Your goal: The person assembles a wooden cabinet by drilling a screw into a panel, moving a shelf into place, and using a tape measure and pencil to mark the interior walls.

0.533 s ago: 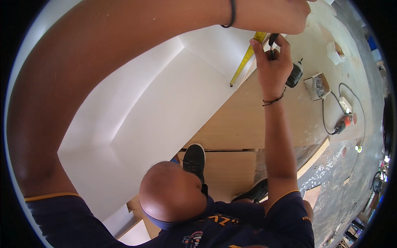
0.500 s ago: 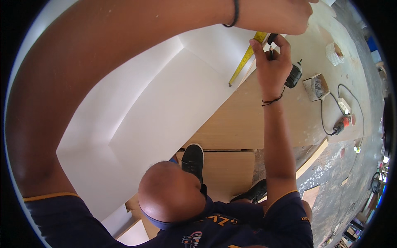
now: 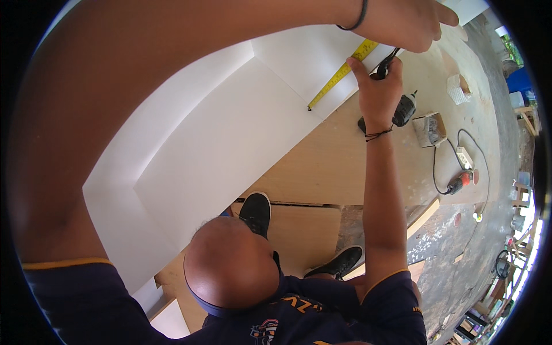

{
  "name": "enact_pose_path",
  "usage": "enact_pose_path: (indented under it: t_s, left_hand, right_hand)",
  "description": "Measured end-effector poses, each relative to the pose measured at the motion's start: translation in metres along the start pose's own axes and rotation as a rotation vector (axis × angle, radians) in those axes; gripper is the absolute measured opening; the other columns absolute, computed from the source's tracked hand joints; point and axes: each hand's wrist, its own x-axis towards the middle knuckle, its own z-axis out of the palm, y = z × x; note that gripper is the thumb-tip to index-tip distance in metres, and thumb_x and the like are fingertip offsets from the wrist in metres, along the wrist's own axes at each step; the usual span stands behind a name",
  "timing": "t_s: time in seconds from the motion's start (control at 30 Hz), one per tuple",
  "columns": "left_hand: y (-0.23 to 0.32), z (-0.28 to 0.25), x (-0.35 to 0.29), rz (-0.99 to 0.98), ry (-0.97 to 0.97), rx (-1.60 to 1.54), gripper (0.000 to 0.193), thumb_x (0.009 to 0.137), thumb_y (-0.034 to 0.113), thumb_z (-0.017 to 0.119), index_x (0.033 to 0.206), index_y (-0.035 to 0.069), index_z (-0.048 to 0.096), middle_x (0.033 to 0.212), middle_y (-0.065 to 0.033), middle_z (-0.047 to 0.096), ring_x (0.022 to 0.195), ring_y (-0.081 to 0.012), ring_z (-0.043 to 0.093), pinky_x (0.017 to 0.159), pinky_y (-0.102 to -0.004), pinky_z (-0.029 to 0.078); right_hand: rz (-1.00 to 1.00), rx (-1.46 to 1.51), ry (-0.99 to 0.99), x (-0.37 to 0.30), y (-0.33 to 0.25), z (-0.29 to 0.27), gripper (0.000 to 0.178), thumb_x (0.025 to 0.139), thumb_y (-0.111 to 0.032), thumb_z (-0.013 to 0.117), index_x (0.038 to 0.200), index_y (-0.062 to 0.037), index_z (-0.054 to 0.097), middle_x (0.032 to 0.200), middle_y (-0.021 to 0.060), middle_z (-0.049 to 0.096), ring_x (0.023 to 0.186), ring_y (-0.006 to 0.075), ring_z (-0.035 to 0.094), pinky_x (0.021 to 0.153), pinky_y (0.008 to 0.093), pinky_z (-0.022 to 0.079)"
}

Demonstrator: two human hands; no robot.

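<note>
My left arm arches over the top of the view, and its curled hand (image 3: 411, 26) is over the tape measure, one finger stretched out. From beneath that hand runs the yellow tape blade (image 3: 339, 73), slanting down across a white box-shaped cabinet (image 3: 230, 132) near its right edge. The tape's case is hidden. Close below, my right hand (image 3: 379, 95) has its thumb against the blade's edge. Between its thumb and fingers is a slim black object (image 3: 384, 68); its exact kind is unclear.
A cordless drill (image 3: 405, 109) lies just right of my right wrist. Beyond it are an open box of small hardware (image 3: 426, 131), a white carton (image 3: 458, 89), a power strip (image 3: 464, 157) and a red corded power tool (image 3: 459, 183). Brown boards (image 3: 310, 167) cover the floor by my shoes (image 3: 256, 213).
My left hand has shifted right, and more of the tape blade shows. The blade's free end has slid slightly left over the white panel. The black object has tilted in my right hand.
</note>
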Motion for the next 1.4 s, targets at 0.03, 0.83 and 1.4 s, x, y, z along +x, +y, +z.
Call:
enact_pose_path:
  t_s: [0.03, 0.83, 1.4]
  left_hand:
    - [0.001, 0.002, 0.001, 0.005, -0.008, -0.005, 0.011, 0.077, 0.019, 0.064, 0.074, 0.016, 0.074, 0.091, 0.0034, 0.069, 0.113, -0.0197, 0.052, 0.074, -0.0312, 0.046]
    - [-0.005, 0.046, -0.001, 0.018, 0.321, -0.008, 0.015, 0.078, 0.013, 0.061, 0.066, 0.01, 0.071, 0.088, 0.0031, 0.068, 0.11, -0.017, 0.057, 0.07, -0.029, 0.05]
    - [-0.014, -0.007, -0.006, -0.058, -0.02, 0.107, 0.015, 0.08, 0.018, 0.063, 0.07, 0.016, 0.074, 0.087, 0.0066, 0.066, 0.107, -0.0151, 0.055, 0.071, -0.0245, 0.05]
  right_hand:
    - [-0.029, -0.014, -0.004, 0.001, 0.0, 0.0, 0.061, 0.069, -0.029, 0.087, 0.106, 0.0047, 0.053, 0.079, 0.0094, 0.065, 0.066, 0.0166, 0.061, 0.063, 0.0292, 0.051]
    - [-0.121, -0.033, 0.006, 0.018, -0.006, -0.012, 0.058, 0.07, -0.03, 0.086, 0.103, 0.0038, 0.051, 0.076, 0.0109, 0.064, 0.062, 0.0146, 0.058, 0.061, 0.03, 0.05]
    - [-0.031, 0.001, -0.02, 0.013, -0.026, -0.005, 0.058, 0.07, -0.028, 0.085, 0.105, 0.004, 0.051, 0.078, 0.013, 0.065, 0.061, 0.0169, 0.06, 0.057, 0.0311, 0.05]
